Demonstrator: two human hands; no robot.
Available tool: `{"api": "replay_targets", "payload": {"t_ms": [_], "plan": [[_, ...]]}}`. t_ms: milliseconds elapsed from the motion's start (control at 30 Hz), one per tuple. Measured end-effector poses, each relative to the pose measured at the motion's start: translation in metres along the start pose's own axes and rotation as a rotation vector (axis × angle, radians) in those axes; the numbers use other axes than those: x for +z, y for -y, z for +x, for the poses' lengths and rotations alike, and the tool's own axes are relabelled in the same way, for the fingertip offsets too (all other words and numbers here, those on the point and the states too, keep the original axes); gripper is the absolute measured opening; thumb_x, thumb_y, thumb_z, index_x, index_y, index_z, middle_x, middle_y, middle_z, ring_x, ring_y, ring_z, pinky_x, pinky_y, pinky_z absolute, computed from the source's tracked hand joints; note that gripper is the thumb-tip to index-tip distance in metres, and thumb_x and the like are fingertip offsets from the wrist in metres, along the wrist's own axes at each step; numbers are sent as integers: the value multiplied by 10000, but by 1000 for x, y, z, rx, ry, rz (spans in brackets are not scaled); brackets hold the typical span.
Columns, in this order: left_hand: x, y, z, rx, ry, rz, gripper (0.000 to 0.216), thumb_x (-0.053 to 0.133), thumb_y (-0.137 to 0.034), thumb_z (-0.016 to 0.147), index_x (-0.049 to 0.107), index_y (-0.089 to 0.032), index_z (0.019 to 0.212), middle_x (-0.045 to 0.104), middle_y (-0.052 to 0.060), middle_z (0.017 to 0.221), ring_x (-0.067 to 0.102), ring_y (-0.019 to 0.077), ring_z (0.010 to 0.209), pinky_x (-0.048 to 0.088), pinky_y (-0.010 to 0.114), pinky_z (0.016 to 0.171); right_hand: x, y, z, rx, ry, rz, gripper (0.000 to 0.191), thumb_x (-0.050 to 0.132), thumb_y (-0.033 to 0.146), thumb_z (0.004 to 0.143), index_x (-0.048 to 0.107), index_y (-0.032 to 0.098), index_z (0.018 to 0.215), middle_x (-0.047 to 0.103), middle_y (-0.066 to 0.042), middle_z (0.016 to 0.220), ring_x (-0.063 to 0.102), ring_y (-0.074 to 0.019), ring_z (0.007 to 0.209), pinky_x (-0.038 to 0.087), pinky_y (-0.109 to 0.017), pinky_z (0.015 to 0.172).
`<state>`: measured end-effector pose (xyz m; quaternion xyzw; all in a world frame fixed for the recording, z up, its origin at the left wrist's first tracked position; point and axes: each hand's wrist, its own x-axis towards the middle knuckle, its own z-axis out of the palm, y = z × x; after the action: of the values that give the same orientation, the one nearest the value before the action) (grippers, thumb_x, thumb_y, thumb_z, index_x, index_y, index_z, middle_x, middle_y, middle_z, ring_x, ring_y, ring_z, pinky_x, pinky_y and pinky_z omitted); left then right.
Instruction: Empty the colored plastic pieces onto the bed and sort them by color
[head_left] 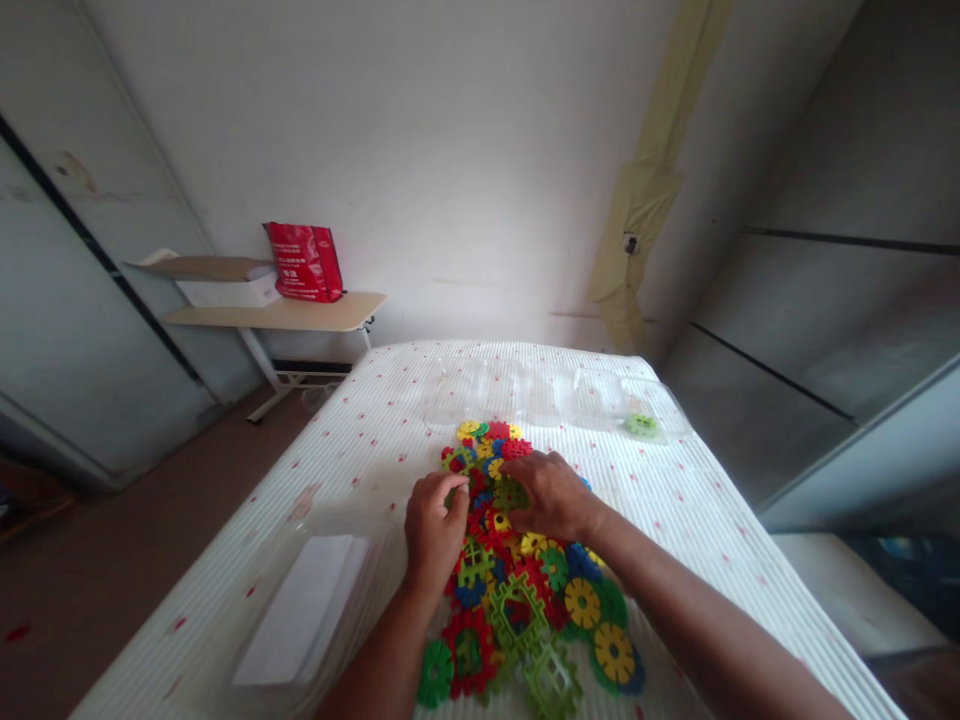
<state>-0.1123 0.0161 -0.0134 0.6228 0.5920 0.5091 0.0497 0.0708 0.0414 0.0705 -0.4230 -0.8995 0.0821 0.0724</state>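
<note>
Presumably for easy reach, the toy pile (526, 572) is lying on the counter (360, 450); the right hand (551, 490) is resting, fingers spread around a green piece (510, 494), the left hand (435, 520) curled, grip unclear.

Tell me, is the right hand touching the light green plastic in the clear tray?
Apart. The head view shows bare tablecloth between the right hand and the light green plastic in the clear tray.
</note>
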Motion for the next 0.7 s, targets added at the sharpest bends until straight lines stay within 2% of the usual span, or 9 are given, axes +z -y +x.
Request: {"api": "replay_targets", "payload": {"t_ms": [67, 133, 200, 267, 333, 433, 600, 700], "plan": [[0, 2, 0, 10, -6, -8, 148, 511, -238, 796, 653, -201, 810, 672, 37, 825, 604, 190, 808, 477, 325, 743, -11, -13, -6, 0, -96, 15, 541, 674, 313, 662, 563, 198, 1179, 654, -94, 1020, 584, -238, 919, 429, -385, 819], [0, 4, 1, 14, -15, -17, 148, 512, -246, 795, 652, -201, 802, 675, 38, 831, 608, 192, 811, 480, 326, 750, -28, -44, -15, 46, -240, 37, 539, 632, 267, 686, 539, 194, 1211, 659, -78, 1012, 593, -207, 889, 452, -342, 794], [0, 4, 1, 12, -26, -23, 151, 512, -255, 797, 653, -202, 796, 677, 41, 836, 611, 193, 818, 482, 328, 761, -50, -90, -26, 172, -401, 3, 537, 622, 278, 682, 539, 200, 1207, 660, -72, 1010, 605, -199, 853, 469, -330, 767], [-1, 4, 1, 10, -33, -26, 158, 511, -267, 799, 656, -202, 800, 678, 43, 841, 612, 196, 825, 484, 330, 766, -73, -143, -35, 297, -455, -72, 509, 628, 299, 678, 561, 202, 1173, 669, -63, 986, 616, -201, 846, 467, -316, 772], [-1, 4, 2, 9, -33, -24, 165, 510, -275, 800, 659, -204, 801, 679, 45, 839, 612, 197, 822, 486, 332, 762, -89, -191, -39, 443, -424, -183, 476, 629, 303, 673, 582, 204, 1137, 679, -60, 981, 624, -206, 842, 461, -299, 759], [-1, 4, 2, 9, -27, -14, 171, 506, -274, 797, 662, -206, 791, 678, 46, 833, 610, 199, 816, 488, 337, 759, -95, -239, -34, 609, -193, -290, 477, 626, 299, 688, 569, 216, 1154, 672, -52, 1047, 623, -206, 906, 448, -267, 756], [-2, 4, 1, 11, -32, -1, 178, 505, -286, 798, 666, -209, 795, 675, 47, 837, 610, 202, 829, 492, 343, 771, -74, -268, -13, 668, -5, -314, 494, 686, 205, 664, 583, 191, 1148, 674, -77, 1011, 630, -228, 903, 459, -285, 719], [-2, 4, 1, 0, -22, -4, 174, 506, -282, 802, 665, -211, 806, 668, 46, 849, 607, 200, 844, 494, 344, 783, -62, -276, 1, 667, 75, -295, 386, 652, 262, 776, 570, 165, 1140, 634, -81, 1052, 615, -203, 906, 488, -333, 760]]}}
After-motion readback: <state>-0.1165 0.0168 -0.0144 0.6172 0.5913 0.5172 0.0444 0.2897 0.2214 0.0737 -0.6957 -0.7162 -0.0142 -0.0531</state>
